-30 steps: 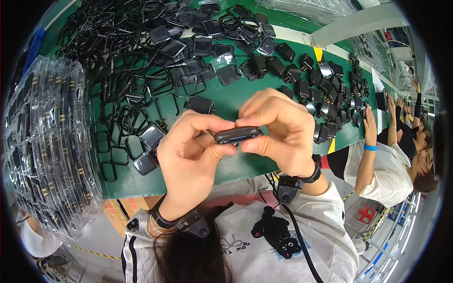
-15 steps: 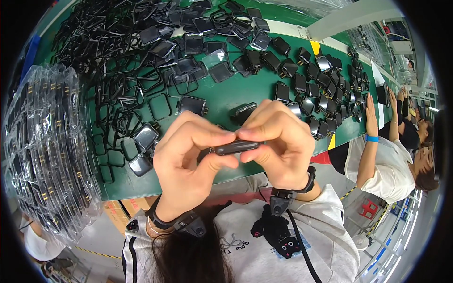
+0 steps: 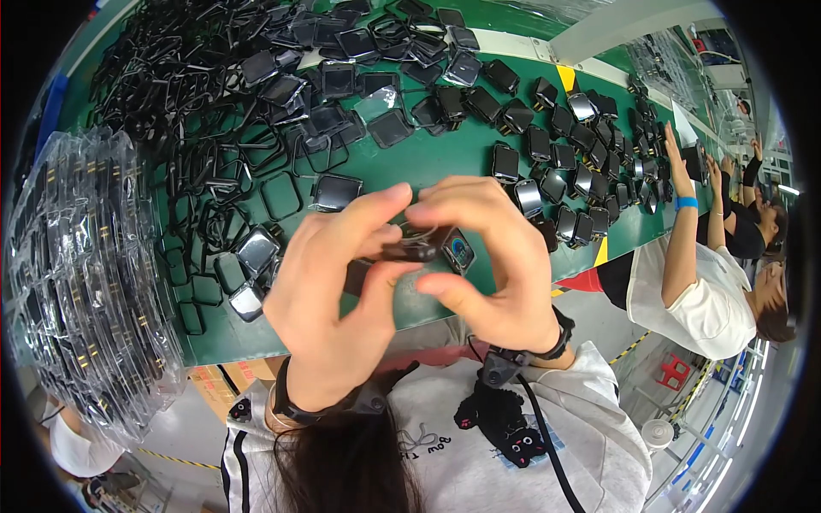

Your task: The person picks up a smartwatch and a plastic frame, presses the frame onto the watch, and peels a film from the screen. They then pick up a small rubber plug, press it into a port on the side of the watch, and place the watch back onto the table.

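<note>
A small dark watch case (image 3: 416, 250), blurred by motion, is pinched between the thumb and fingers of my left hand (image 3: 329, 295). My right hand (image 3: 505, 269) curves around its other side, thumb and index finger spread apart and off the case. Through that gap shows a watch with a lit blue screen (image 3: 459, 250); I cannot tell if it touches my fingers or lies on the table. Just beyond my left hand rests a black square watch face (image 3: 336, 191), beside an empty black frame (image 3: 280, 196).
The green table (image 3: 398, 175) carries a heap of black frames (image 3: 184, 85) at far left and rows of black watch cases (image 3: 564, 158) on the right. Clear plastic trays (image 3: 90, 282) are stacked at left. A co-worker with a blue wristband (image 3: 686, 203) sits at right.
My right thumb and index finger have come off the dark case, which stays in my left hand. The case has turned, and the lit watch screen has come into sight.
</note>
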The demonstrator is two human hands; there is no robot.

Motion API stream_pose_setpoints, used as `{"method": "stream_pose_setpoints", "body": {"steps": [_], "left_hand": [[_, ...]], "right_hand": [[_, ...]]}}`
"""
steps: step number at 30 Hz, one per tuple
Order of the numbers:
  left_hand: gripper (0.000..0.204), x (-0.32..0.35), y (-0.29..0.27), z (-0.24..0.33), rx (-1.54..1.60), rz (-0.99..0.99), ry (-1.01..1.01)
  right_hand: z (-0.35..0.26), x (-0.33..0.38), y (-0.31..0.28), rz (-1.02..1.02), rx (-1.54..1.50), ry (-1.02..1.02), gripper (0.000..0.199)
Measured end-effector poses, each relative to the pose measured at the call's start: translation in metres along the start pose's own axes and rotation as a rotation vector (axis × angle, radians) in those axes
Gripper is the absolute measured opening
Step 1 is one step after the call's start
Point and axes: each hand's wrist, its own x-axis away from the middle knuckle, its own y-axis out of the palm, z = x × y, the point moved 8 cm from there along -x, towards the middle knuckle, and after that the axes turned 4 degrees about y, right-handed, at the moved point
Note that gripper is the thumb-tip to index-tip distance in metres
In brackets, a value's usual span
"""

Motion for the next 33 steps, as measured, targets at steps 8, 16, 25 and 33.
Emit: {"method": "stream_pose_setpoints", "body": {"steps": [8,16,25,33], "left_hand": [[0.038,0.009,0.009,-0.012,0.098,0.014,-0.062],[0.050,0.021,0.034,-0.041,0.996,-0.064,-0.510],[0.049,0.021,0.036,-0.044,1.017,-0.077,-0.567],[0.028,0.039,0.039,-0.047,0.086,-0.336,-0.454]], "right_hand": [[-0.006,0.007,-0.002,-0.178,0.389,-0.186,0.033],[0.014,0.019,-0.017,-0.229,0.013,0.254,0.034],[0.013,0.017,-0.026,-0.286,-0.020,0.272,0.044],[0.023,0.011,-0.078,0.003,1.080,0.193,0.046]]}}
